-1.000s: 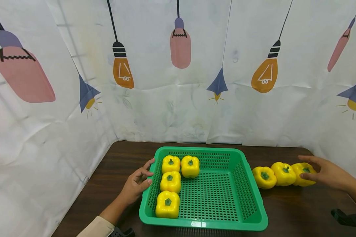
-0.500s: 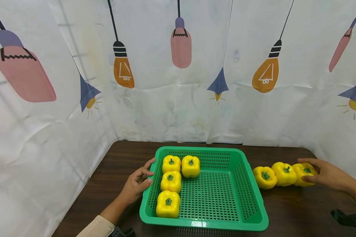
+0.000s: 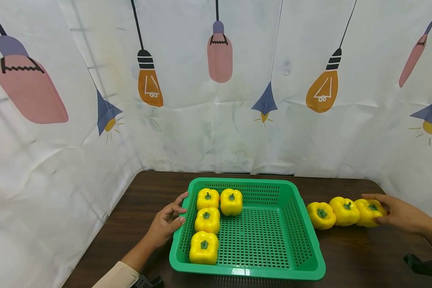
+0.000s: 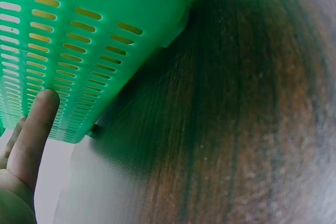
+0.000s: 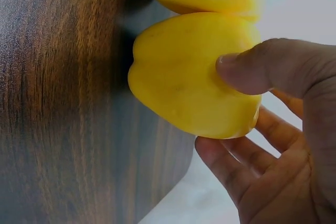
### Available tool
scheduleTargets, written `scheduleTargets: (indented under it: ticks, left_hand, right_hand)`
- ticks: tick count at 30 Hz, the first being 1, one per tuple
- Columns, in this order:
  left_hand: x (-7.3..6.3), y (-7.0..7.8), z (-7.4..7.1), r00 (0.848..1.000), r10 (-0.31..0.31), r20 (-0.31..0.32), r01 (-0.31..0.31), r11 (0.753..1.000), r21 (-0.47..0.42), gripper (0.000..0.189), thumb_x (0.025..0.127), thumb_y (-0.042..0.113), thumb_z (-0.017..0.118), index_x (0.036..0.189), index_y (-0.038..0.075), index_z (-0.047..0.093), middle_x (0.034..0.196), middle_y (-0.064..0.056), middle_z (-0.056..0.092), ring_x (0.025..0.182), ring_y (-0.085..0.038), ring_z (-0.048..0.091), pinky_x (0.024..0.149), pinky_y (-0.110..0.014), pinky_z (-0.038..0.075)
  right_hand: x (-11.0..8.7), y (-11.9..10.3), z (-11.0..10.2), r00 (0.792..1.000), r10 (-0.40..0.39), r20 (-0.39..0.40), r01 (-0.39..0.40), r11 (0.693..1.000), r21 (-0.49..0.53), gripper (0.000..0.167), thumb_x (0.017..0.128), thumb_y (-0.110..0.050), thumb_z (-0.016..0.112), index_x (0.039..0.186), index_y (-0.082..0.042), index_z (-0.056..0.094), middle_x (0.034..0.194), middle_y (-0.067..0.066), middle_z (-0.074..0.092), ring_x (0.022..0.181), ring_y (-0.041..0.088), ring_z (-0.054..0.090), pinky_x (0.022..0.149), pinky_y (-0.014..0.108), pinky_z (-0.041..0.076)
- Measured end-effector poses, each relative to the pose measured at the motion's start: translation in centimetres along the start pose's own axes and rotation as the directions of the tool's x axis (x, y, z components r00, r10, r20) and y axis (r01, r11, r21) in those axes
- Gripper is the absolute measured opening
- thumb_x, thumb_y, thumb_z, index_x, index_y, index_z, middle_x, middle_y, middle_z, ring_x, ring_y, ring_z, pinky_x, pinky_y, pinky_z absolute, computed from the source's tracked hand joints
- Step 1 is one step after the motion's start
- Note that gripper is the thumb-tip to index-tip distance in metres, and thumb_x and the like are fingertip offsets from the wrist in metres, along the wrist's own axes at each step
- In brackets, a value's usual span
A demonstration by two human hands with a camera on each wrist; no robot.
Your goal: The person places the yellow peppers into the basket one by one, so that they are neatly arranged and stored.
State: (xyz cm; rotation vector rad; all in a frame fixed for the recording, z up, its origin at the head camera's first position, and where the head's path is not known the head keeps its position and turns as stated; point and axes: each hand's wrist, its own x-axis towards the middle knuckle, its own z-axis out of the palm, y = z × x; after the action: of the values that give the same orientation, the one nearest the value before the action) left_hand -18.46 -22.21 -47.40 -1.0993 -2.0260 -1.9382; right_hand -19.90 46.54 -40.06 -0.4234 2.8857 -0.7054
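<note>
My left hand [image 3: 164, 222] rests its fingertips along the left rim of a green plastic basket [image 3: 311, 248]. In the left wrist view a finger [image 4: 39, 129] lies fairly straight against the slotted wall. Over at the right, my right hand [image 3: 399, 212] grips the outermost yellow bell pepper [image 3: 366, 212] of a row on the table. The right wrist view has the thumb [image 5: 247, 74] on the near side of that pepper and fingers round its far side. Touching it is the middle pepper [image 3: 343, 211], and beyond that another pepper [image 3: 321, 216] by the basket's right wall.
Several yellow peppers [image 3: 203, 248] sit inside the basket, most in a column along its left wall, with one pepper [image 3: 231, 203] beside the back one. The dark wooden table [image 3: 360, 260] meets a white curtain [image 3: 201, 132] printed with lamps at the back.
My right thumb and fingers have closed in on the rightmost pepper. The left hand, the basket and the other peppers stay put.
</note>
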Motion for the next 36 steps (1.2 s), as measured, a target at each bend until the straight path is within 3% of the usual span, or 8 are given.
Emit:
scheduleTargets:
  ticks: [9,16,23,30,36]
  left_hand:
    - [-0.1,0.1,0.1,1.000,-0.005,-0.002,0.005,1.000,-0.002,0.022,0.097,-0.015,0.048,0.117,-0.008,0.056,0.162,-0.027,0.028,0.149,-0.016,0.033,0.110,-0.027,0.040]
    - [0.0,-0.1,0.0,1.000,0.004,0.007,-0.004,1.000,-0.007,0.023,0.097,-0.016,0.048,0.118,-0.009,0.055,0.163,-0.026,0.028,0.150,-0.016,0.031,0.111,-0.027,0.038]
    - [-0.1,-0.4,-0.2,1.000,-0.006,0.009,0.007,1.000,-0.017,0.021,0.098,-0.014,0.047,0.118,-0.010,0.054,0.163,-0.025,0.027,0.148,-0.016,0.034,0.109,-0.028,0.041]
    - [-0.1,-0.2,-0.1,1.000,-0.004,0.011,0.004,1.000,-0.017,0.021,0.098,-0.014,0.047,0.118,-0.010,0.054,0.163,-0.024,0.028,0.148,-0.016,0.034,0.109,-0.028,0.042]
    - [-0.1,-0.1,-0.1,1.000,-0.005,0.012,0.005,1.000,-0.024,0.022,0.098,-0.014,0.047,0.118,-0.009,0.054,0.163,-0.023,0.027,0.148,-0.017,0.034,0.108,-0.028,0.043]
  right_hand:
    - [-0.2,0.3,-0.2,0.999,-0.036,-0.026,0.035,0.998,-0.048,0.075,0.084,-0.009,0.083,0.143,0.013,0.043,0.134,0.047,0.044,0.105,0.052,0.060,0.075,0.054,0.056]
    - [-0.4,0.8,-0.4,0.999,0.024,-0.030,-0.025,0.998,-0.063,0.078,0.084,-0.021,0.084,0.143,0.011,0.045,0.135,0.046,0.045,0.106,0.058,0.059,0.076,0.058,0.056]
    - [-0.5,0.6,-1.0,0.998,0.038,-0.040,-0.041,0.996,-0.074,0.081,0.084,-0.026,0.085,0.143,0.012,0.044,0.127,0.045,0.051,0.100,0.052,0.062,0.072,0.053,0.057]
    - [-0.6,0.3,-1.7,0.997,0.051,-0.059,-0.057,0.992,-0.114,0.083,0.082,-0.032,0.086,0.142,0.011,0.048,0.132,0.046,0.047,0.101,0.054,0.059,0.070,0.053,0.056]
    - [-0.6,0.0,-2.4,0.996,0.061,-0.068,-0.069,0.989,-0.130,0.083,0.081,-0.034,0.087,0.141,0.010,0.050,0.126,0.042,0.052,0.100,0.053,0.059,0.067,0.048,0.056]
